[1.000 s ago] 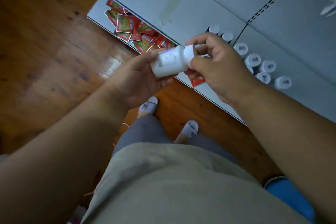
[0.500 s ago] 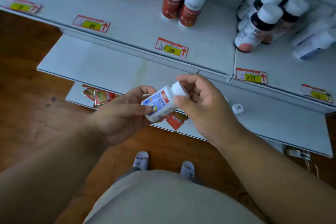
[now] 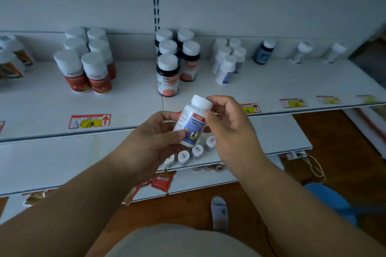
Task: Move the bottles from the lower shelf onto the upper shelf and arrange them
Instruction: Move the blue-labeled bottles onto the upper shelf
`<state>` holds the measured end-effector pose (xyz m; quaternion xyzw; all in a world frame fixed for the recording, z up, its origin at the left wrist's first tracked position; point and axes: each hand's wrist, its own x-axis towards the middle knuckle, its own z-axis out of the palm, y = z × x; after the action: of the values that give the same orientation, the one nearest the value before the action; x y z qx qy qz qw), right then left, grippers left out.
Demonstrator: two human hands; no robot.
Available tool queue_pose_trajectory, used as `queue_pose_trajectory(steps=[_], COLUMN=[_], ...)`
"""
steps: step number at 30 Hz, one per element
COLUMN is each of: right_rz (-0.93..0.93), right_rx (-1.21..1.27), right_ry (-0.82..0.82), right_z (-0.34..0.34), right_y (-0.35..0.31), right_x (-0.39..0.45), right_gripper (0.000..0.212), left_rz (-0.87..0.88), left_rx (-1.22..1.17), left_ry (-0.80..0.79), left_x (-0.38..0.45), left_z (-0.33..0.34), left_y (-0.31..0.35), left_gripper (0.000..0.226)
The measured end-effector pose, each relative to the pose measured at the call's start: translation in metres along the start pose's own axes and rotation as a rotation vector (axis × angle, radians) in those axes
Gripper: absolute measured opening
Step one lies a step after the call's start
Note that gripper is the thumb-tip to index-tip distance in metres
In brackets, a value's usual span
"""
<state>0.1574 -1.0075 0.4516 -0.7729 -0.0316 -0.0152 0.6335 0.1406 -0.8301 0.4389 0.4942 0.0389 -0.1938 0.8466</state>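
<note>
While both hands (image 3: 188,131) hold it tilted, the white bottle (image 3: 193,122) hangs above the lower shelf (image 3: 271,131).

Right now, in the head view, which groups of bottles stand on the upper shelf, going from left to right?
Red-labelled bottles → dark bottles with pink labels → small white bottles with blue labels → single dark blue bottle → two separate pale bottles.

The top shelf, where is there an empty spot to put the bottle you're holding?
The upper shelf has bare room between the red-label bottles and the dark bottles, and along the front above the price tags. More lies right of the small white bottles, around the lone blue bottle. The far left is crowded. Both hands hold the white bottle.
</note>
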Motion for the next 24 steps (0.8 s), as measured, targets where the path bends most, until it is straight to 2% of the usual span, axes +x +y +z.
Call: queue_pose_trajectory(steps=[3,5,7,10,13,15,17,20,24], right_rz=[0.035,0.072,0.109,0.139,0.132,0.079,0.035,-0.025,-0.077], right_rx=[0.097,0.133,0.154,0.055,-0.189,-0.233,-0.251,-0.262,-0.409], right_ry=[0.025,-0.024,-0.083,-0.142,-0.202,-0.237,-0.258,-0.275,-0.315], right_z=[-0.045,-0.081,-0.118,-0.167,-0.198,-0.206,-0.206,-0.201,-0.19], right_y=[0.016,0.027,0.035,0.05,0.062,0.068,0.072,0.085,0.11], right_x=[0.028,0.049,0.071,0.103,0.136,0.156,0.174,0.197,0.217], right_gripper=[0.027,0.029,0.026,0.032,0.044,0.045,0.046,0.047,0.042], left_rz=[0.048,0.078,0.106,0.157,0.253,0.326,0.367,0.376,0.427], left_rx=[0.044,0.045,0.16,0.642,1.105,1.296,1.451,1.675,1.98], left_ry=[0.08,0.122,0.161,0.283,0.343,0.338,0.384,0.452,0.483], left_x=[0.04,0.066,0.095,0.136,0.169,0.189,0.206,0.228,0.249], left_z=[0.048,0.081,0.11,0.144,0.171,0.18,0.181,0.177,0.162], left_y=[-0.011,-0.019,-0.029,-0.042,-0.041,-0.036,-0.029,-0.02,-0.015], left_gripper=[0.05,0.048,0.038,0.026,0.053,0.069,0.07,0.062,0.047])
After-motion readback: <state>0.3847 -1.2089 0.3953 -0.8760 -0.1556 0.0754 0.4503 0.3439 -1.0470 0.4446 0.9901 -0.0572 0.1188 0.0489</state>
